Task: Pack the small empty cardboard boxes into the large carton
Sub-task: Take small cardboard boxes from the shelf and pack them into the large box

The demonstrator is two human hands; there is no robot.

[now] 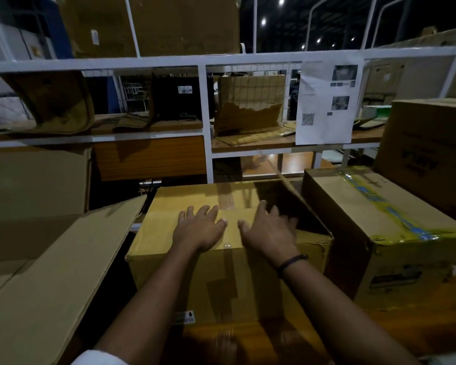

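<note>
Fingers (208, 210) of the left hand (200, 229) lay straight and spread, palm down on the taped top of the small box (195, 196), holding nothing. The right hand (269, 230), a dark band (291, 262) at its wrist, lay flat just beside it. Its fingers (274, 214) were blurred where they reached the box's right edge, but they too looked loose and gripped nothing.

The box appeared to sit inside the large carton (221, 285), against the left wall and about level with the rim. A dark gap lay to its right, below the raised flap (306, 206). Whether the box was fully down could not be told.

The step looked like seating this box. It would go best with both palms pressing straight down together, so the box would not tip and jam. An empty box dents easily, so the pressure belonged near its edges, not on the taped seam. Pushing it tight to the left would keep the gap as one clean slot for another box. The right fingertips were best kept out of that gap, and the flap kept leaning outward.

A taped carton (379, 219) stood close on the right and a cardboard sheet (50, 259) leaned on the left.
</note>
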